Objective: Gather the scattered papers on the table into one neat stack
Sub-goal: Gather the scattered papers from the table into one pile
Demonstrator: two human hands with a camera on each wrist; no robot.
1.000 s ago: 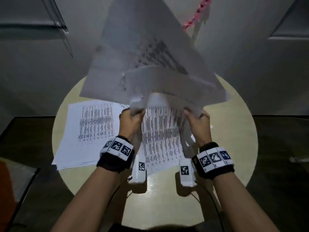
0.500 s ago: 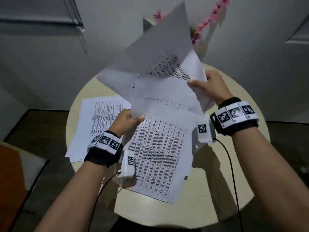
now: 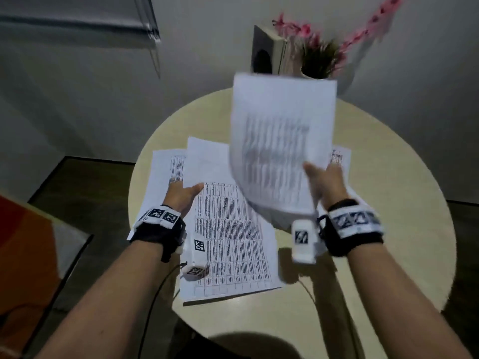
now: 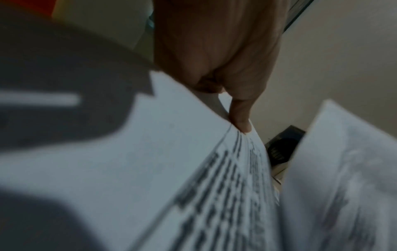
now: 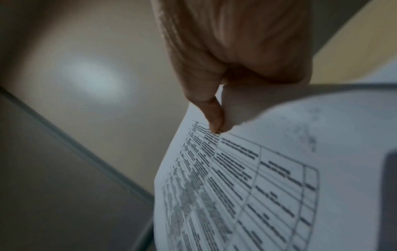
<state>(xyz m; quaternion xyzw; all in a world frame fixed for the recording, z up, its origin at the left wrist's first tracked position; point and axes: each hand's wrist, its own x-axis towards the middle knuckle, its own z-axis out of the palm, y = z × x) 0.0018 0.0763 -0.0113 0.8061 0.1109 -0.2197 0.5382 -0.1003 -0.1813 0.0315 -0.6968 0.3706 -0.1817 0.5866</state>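
Note:
White printed papers lie on a round beige table. My left hand pinches the left edge of a sheet with a printed table that lies nearly flat; the thumb presses on top of that sheet. My right hand holds a bundle of sheets raised and upright above the table, blurred. In the right wrist view the thumb pinches this bundle near its corner. More sheets lie beneath on the left and stick out at the right.
A potted plant with pink flowers and an upright box stand at the table's far edge. An orange and grey piece of furniture sits low at the left. Cables hang from both wrist cameras over the near table edge.
The right hand has drawn its bundle away from the left hand's sheet and brought it lower and nearer. The left hand's sheet has come down onto the table.

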